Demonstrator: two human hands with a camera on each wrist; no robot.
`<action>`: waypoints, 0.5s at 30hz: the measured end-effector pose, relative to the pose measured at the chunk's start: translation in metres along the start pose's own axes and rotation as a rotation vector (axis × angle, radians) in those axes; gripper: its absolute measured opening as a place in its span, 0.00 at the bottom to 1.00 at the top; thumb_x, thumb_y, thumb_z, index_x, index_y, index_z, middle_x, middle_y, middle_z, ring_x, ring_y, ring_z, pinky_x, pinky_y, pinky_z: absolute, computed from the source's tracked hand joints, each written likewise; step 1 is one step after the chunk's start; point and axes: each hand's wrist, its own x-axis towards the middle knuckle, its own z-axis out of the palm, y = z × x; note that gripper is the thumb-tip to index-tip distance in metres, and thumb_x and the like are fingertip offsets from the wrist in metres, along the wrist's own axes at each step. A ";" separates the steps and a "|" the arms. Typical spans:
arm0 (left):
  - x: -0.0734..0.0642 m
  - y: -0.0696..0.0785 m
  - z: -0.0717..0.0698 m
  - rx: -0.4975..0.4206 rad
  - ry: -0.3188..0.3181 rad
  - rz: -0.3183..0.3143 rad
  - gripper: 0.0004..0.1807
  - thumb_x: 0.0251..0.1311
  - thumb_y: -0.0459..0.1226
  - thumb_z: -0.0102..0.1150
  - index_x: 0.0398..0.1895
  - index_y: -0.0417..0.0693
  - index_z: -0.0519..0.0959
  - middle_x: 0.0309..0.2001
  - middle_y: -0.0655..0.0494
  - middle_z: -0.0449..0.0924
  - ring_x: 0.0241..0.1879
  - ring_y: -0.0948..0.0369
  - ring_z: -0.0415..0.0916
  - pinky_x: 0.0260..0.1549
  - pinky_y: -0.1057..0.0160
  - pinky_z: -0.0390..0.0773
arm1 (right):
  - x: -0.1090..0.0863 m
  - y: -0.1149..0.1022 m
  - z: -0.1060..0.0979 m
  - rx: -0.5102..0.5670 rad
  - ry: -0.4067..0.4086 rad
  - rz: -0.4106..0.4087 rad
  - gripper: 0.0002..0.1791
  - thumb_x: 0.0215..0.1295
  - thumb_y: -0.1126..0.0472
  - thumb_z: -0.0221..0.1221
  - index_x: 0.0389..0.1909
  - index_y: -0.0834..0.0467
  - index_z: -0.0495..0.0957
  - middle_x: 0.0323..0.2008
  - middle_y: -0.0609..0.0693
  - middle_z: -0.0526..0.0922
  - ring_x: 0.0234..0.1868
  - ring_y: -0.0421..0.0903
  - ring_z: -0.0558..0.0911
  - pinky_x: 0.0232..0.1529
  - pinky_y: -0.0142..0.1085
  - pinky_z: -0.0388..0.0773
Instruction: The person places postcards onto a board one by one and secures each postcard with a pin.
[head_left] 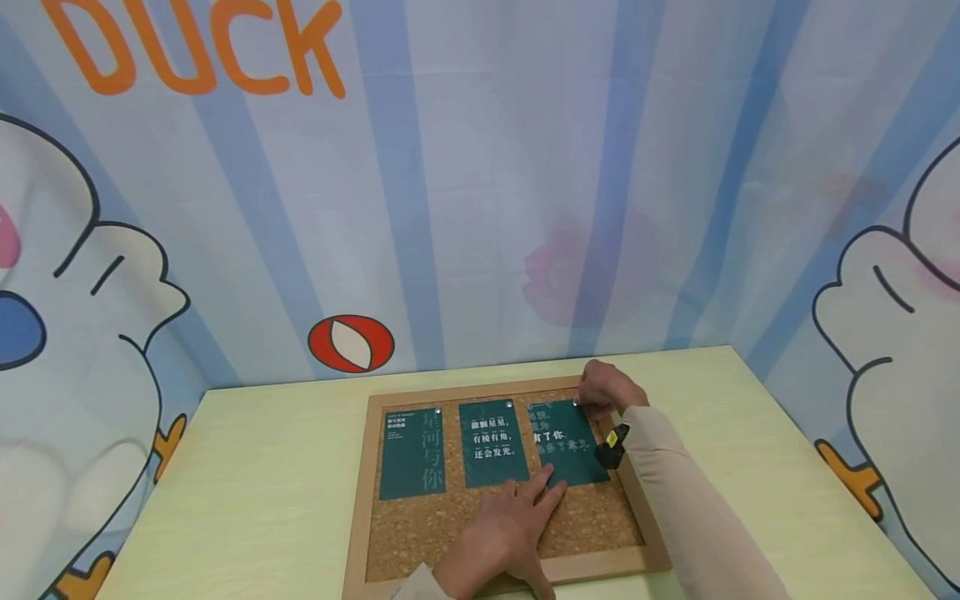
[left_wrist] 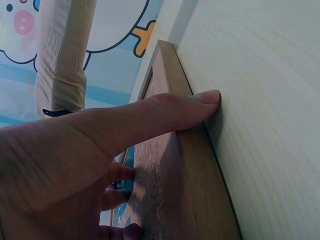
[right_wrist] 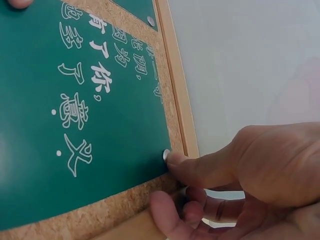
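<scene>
Three dark green cards with printed characters lie in a row on a wood-framed corkboard point(head_left: 420, 542). My right hand point(head_left: 609, 389) is at the upper right corner of the right card point(head_left: 572, 469). In the right wrist view its thumb tip presses against a round silver thumbtack point(right_wrist: 166, 155) at that corner, the other fingers curled near the frame. My left hand point(head_left: 504, 527) rests with spread fingers on the board, fingertips at the right card's lower edge. Its thumb lies across the wooden frame point(left_wrist: 192, 165) in the left wrist view.
The left card point(head_left: 411, 458) and middle card point(head_left: 478, 471) each have a silver tack near the upper right corner. The board lies on a pale yellow table point(head_left: 247, 483). Behind it hangs a blue striped curtain point(head_left: 487, 208) with cartoon ducks.
</scene>
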 end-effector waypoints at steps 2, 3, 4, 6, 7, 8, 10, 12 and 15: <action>0.001 -0.001 0.001 -0.004 -0.006 0.001 0.69 0.37 0.67 0.81 0.84 0.73 0.51 0.84 0.69 0.41 0.74 0.51 0.62 0.59 0.42 0.73 | -0.001 0.001 0.000 -0.017 0.001 -0.009 0.11 0.75 0.66 0.58 0.28 0.61 0.79 0.21 0.51 0.72 0.22 0.45 0.78 0.27 0.38 0.77; 0.001 -0.001 0.002 -0.008 -0.010 0.001 0.69 0.37 0.67 0.81 0.84 0.73 0.51 0.84 0.69 0.41 0.74 0.51 0.62 0.60 0.42 0.73 | -0.002 0.001 0.000 -0.012 0.004 -0.011 0.12 0.75 0.66 0.58 0.28 0.61 0.79 0.22 0.52 0.74 0.22 0.45 0.78 0.27 0.38 0.78; 0.002 -0.001 0.003 -0.011 -0.014 0.001 0.69 0.37 0.67 0.81 0.84 0.74 0.51 0.84 0.69 0.41 0.74 0.51 0.62 0.60 0.42 0.73 | -0.002 0.002 0.001 -0.006 0.004 -0.015 0.12 0.75 0.66 0.58 0.28 0.60 0.79 0.22 0.52 0.75 0.23 0.46 0.79 0.27 0.38 0.78; 0.002 -0.002 0.004 -0.019 -0.021 -0.002 0.69 0.37 0.67 0.81 0.84 0.74 0.50 0.84 0.70 0.40 0.74 0.50 0.61 0.60 0.42 0.73 | -0.003 0.004 0.001 -0.004 -0.001 -0.016 0.13 0.75 0.65 0.59 0.26 0.60 0.78 0.21 0.52 0.74 0.21 0.45 0.77 0.27 0.38 0.77; 0.002 -0.002 0.004 -0.020 -0.023 -0.003 0.69 0.38 0.68 0.80 0.84 0.74 0.50 0.84 0.70 0.40 0.74 0.50 0.61 0.60 0.42 0.73 | -0.003 0.005 0.001 -0.002 -0.006 -0.015 0.14 0.75 0.65 0.59 0.25 0.60 0.78 0.20 0.51 0.73 0.21 0.45 0.76 0.27 0.38 0.76; 0.002 -0.001 0.004 -0.023 -0.026 -0.004 0.69 0.38 0.67 0.81 0.84 0.74 0.50 0.84 0.70 0.40 0.74 0.50 0.61 0.60 0.42 0.73 | -0.003 0.005 0.001 0.001 -0.008 -0.013 0.14 0.74 0.65 0.59 0.25 0.60 0.78 0.20 0.51 0.73 0.20 0.45 0.75 0.28 0.38 0.76; 0.002 -0.001 0.004 -0.025 -0.028 -0.004 0.69 0.37 0.67 0.81 0.84 0.74 0.50 0.84 0.70 0.40 0.74 0.50 0.61 0.60 0.42 0.73 | -0.002 0.005 0.001 0.007 -0.009 -0.010 0.13 0.74 0.65 0.59 0.26 0.60 0.78 0.19 0.51 0.72 0.20 0.45 0.73 0.28 0.39 0.75; 0.001 -0.001 0.002 -0.024 -0.025 -0.004 0.69 0.37 0.67 0.81 0.84 0.74 0.50 0.84 0.70 0.40 0.74 0.51 0.61 0.60 0.43 0.73 | -0.002 0.004 0.001 0.010 -0.005 -0.003 0.12 0.74 0.65 0.59 0.27 0.61 0.78 0.20 0.51 0.71 0.21 0.45 0.75 0.28 0.38 0.76; 0.000 -0.001 0.001 -0.024 -0.024 -0.005 0.69 0.37 0.67 0.81 0.84 0.74 0.50 0.84 0.69 0.40 0.74 0.50 0.61 0.60 0.42 0.73 | -0.002 0.002 0.002 0.019 0.010 0.016 0.11 0.74 0.65 0.60 0.28 0.60 0.78 0.22 0.52 0.73 0.24 0.46 0.78 0.28 0.37 0.79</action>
